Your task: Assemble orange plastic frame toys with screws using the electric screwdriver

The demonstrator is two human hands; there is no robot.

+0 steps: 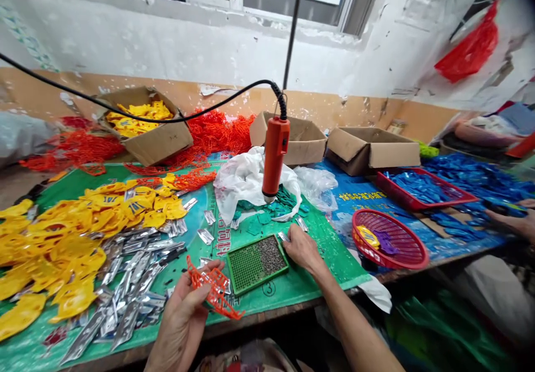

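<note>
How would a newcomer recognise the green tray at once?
Start at the hanging orange tool and look down. The green tray lies between the left hand and right hand. Unlike the round red basket, it is rectangular, with a grid of holes.

Your head camera looks forward and down from above and behind your left hand (184,310) and right hand (301,246), near enough to show your grip, the table (330,255) around it and the wall (167,43) beyond.

A worktable (321,274) carries yellow parts (83,221), silvery pieces (134,271) and a green tray (238,271) (half-filled with tiny bits). Cardboard boxes (371,149) and a red basket (390,238) also rest there.
</note>
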